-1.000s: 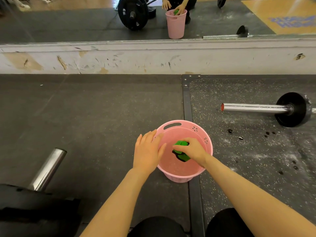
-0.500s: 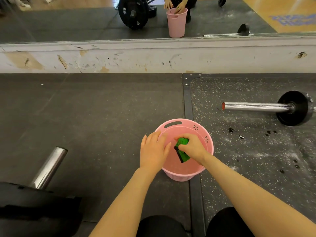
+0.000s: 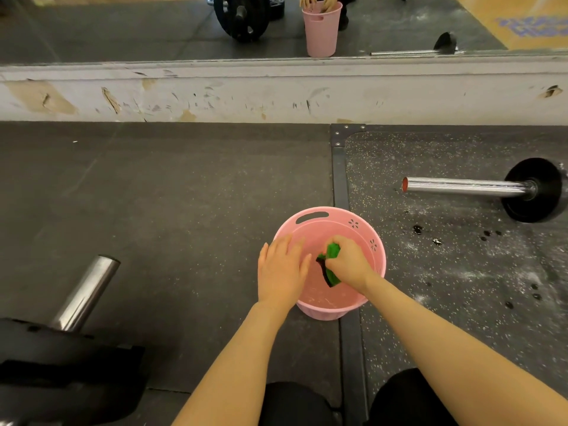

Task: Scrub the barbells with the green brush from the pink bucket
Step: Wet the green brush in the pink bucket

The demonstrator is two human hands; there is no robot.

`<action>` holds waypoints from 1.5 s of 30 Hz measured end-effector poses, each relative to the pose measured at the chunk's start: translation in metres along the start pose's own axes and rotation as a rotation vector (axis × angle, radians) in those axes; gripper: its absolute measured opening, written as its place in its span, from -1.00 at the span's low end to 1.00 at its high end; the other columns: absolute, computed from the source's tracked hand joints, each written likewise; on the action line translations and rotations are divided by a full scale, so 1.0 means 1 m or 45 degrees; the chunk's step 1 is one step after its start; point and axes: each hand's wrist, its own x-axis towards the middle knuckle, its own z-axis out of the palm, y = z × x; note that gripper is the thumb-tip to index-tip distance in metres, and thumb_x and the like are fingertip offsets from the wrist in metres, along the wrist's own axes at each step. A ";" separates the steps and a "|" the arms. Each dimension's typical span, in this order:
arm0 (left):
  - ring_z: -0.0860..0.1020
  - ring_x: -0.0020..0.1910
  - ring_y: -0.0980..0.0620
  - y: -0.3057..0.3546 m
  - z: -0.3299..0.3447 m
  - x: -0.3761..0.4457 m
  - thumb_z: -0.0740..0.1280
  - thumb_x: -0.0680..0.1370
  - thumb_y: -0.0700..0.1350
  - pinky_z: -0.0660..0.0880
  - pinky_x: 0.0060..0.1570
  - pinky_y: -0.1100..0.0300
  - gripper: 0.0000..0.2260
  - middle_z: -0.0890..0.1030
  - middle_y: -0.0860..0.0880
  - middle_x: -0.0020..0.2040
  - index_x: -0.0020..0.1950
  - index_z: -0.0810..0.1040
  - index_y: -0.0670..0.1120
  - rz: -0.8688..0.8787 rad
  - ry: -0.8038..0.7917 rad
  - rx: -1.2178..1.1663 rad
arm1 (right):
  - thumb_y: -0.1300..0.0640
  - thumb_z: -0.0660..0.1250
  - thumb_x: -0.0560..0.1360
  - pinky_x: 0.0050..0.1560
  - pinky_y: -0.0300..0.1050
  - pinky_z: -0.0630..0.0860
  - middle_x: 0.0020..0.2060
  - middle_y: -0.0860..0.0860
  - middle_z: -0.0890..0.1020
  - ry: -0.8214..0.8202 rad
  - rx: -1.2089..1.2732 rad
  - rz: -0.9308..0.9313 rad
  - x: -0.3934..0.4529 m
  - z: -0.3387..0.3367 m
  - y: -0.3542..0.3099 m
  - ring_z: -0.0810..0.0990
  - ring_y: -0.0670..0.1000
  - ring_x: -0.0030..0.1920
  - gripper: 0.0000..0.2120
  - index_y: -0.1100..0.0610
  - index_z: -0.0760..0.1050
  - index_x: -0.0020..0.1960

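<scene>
The right hand (image 3: 349,262) is down inside the bucket (image 3: 365,224), fingers clamped around the brush (image 3: 333,251), which shows green with a dark edge below the knuckles. The brush sits low in the bucket, over its wet-looking bottom, probably so it picks up water before any scrubbing starts.

The left hand (image 3: 281,269) lies flat across the rim at about 9 o'clock, fingers together and stretched out, not gripping anything. That looks like a steadying hold, to keep the light bucket from tipping or sliding while the other hand pulls the brush free.

The bucket stands on the seam between the plain mat (image 3: 153,195) and the speckled mat (image 3: 461,272), right in front of the person's knees.

Two barbells wait. One barbell sleeve (image 3: 464,186) lies at 2 o'clock from the bucket, well apart, its open end toward the bucket and a black plate (image 3: 536,192) behind it. Another sleeve (image 3: 84,293) points up out of a dark plate at 8 o'clock. Neither is touched, so scrubbing appears not yet begun. A wall mirror (image 3: 123,26) at 12 o'clock reflects the bucket and both hands.
</scene>
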 end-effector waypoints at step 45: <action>0.28 0.45 -0.10 -0.021 0.022 -0.008 0.16 0.63 0.01 0.24 0.40 -0.01 -0.64 0.31 -0.11 0.48 0.41 0.41 -0.03 0.042 0.042 -0.053 | 0.05 0.41 0.50 -0.03 -0.22 0.41 -0.11 -0.08 0.63 -0.026 -0.202 -0.224 0.012 0.014 0.009 0.56 -0.09 -0.09 -0.63 0.05 0.50 0.29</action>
